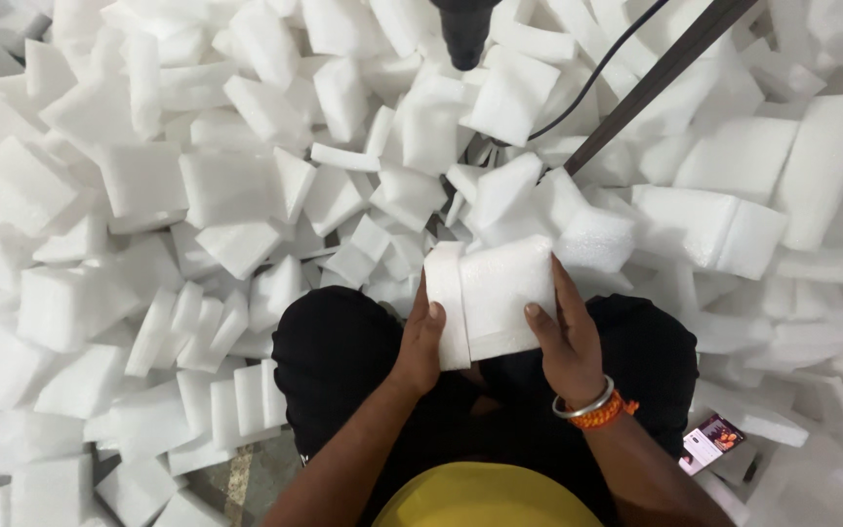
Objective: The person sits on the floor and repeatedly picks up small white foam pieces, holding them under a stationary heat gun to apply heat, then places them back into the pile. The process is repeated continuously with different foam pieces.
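White foam blocks [495, 301], a thin slab and a thicker one pressed side by side, held upright above the person's lap. Left hand [420, 344] grips the left edge, thumb lying on the face of the thin slab, fingers closed around its back. Right hand [568, 337] clamps the right edge, thumb on the front face, fingers wrapped behind and out of sight. A metal bangle and an orange thread band [592, 405] sit on the right wrist. Black trousers [334, 356] cover both knees; yellow shirt hem at the bottom edge. All around lies a deep pile of foam pieces [197, 195], touching the legs on both sides. A dark metal rod [656, 78] and a black cable [602, 68] slant down from top right. A phone [710, 439] rests just beside the right knee.
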